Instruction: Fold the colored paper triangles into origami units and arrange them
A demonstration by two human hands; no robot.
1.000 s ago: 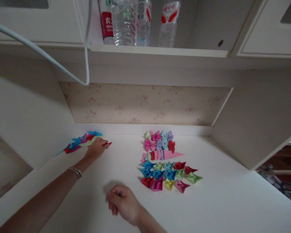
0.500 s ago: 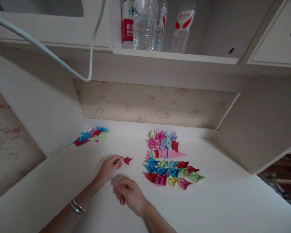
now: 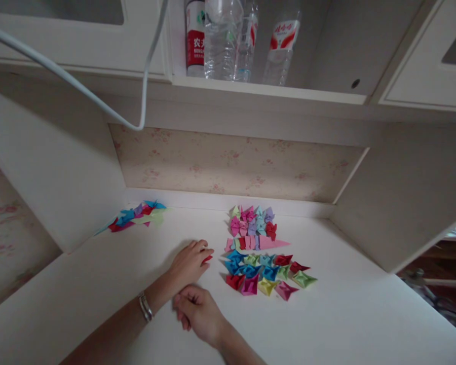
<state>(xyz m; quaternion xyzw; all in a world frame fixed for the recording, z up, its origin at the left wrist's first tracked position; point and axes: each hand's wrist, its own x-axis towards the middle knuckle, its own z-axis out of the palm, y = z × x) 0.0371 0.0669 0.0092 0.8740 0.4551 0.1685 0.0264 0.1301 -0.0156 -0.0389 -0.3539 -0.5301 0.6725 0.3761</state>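
My left hand (image 3: 191, 262) lies palm down on the white desktop, its fingers curled around a small red folded-paper piece (image 3: 207, 259). Only a red edge shows past the fingertips; the rest is hidden under them. My right hand (image 3: 200, 310) rests just in front, close by the left wrist, with fingers curled in and nothing visible in them. To the right are rows of origami boats (image 3: 250, 285) in blue, red, green, yellow and pink. Behind them lie a row of overlapping paper strips (image 3: 251, 243) and a group of small origami pieces (image 3: 252, 225).
A loose pile of coloured paper (image 3: 137, 215) lies at the back left of the white desktop (image 3: 327, 324). Overhead, plastic bottles (image 3: 222, 43) stand in an open cabinet. A white cable or bar (image 3: 144, 86) hangs in front at the upper left.
My left hand has moved right and turned palm down over the red piece, which was pinched at its fingertips and largely visible before. My right hand has barely moved.
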